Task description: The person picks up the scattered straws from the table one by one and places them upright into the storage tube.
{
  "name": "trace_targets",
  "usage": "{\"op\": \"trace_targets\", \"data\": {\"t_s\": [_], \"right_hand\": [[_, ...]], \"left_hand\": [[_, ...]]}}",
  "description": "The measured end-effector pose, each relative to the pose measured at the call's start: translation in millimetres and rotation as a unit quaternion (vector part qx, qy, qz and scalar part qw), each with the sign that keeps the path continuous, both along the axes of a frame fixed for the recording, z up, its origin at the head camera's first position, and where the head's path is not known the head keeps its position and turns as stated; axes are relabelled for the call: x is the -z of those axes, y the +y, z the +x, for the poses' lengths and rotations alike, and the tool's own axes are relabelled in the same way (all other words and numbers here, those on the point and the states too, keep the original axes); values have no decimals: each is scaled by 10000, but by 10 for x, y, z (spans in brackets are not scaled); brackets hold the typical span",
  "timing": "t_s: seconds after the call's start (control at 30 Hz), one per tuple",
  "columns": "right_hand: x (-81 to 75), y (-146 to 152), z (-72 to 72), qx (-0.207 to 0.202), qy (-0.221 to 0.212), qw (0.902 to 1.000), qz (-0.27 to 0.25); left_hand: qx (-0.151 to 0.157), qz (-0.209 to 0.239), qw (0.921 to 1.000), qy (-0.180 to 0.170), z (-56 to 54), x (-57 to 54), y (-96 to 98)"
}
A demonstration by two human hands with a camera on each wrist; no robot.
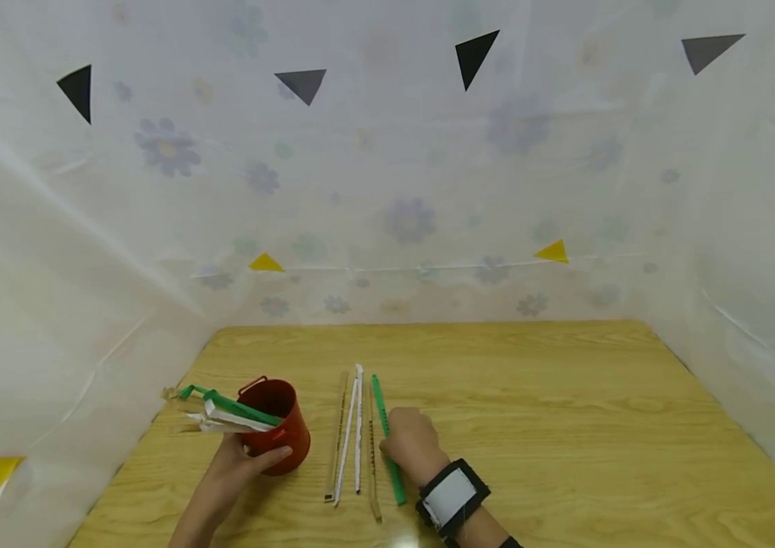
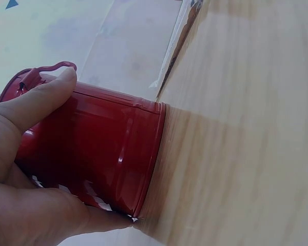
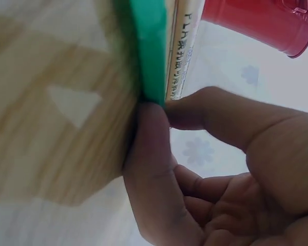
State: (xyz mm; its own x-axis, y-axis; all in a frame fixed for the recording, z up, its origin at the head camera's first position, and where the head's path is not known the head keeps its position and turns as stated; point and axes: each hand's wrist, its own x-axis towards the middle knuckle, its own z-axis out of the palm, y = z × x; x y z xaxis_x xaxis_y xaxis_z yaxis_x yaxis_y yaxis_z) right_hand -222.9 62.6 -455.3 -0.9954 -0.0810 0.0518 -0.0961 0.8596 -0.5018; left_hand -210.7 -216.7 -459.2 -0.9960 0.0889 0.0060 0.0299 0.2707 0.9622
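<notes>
A small red metal bucket [image 1: 297, 445] stands at the table's left, with my left hand [image 1: 233, 468] gripping its side. In the left wrist view, the thumb and fingers wrap round the bucket [image 2: 97, 143]. Green, white and brown wrapped straws [image 1: 240, 409] lean out over its left rim. To the right of the bucket lie brown and white wrapped straws [image 1: 358, 434] in a row. At the row's right end, my right hand [image 1: 415, 441] pinches a green wrapped straw [image 1: 380, 399] between thumb and index finger. The same green straw [image 3: 151, 51] lies along the table in the right wrist view.
The wood-grain table [image 1: 566, 426] stretches away to the right of both hands. Pale flowered sheeting [image 1: 387, 167] hangs behind and on both sides, with black, grey and yellow triangles stuck on it. A wrist band [image 1: 452, 498] circles my right wrist.
</notes>
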Motion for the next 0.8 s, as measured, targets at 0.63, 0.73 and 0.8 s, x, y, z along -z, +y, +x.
{"op": "trace_targets", "data": {"t_s": [0.63, 0.73, 0.8], "right_hand": [[-251, 254, -88, -74, 693, 9913, -1121], [-343, 293, -89, 79, 777, 9893, -1234], [-396, 312, -90, 183, 840, 9874, -1326]], "left_hand": [[-15, -74, 9999, 125, 3, 3, 7], [-11, -37, 9999, 132, -1, 1, 7], [-3, -3, 9999, 109, -7, -1, 7]]}}
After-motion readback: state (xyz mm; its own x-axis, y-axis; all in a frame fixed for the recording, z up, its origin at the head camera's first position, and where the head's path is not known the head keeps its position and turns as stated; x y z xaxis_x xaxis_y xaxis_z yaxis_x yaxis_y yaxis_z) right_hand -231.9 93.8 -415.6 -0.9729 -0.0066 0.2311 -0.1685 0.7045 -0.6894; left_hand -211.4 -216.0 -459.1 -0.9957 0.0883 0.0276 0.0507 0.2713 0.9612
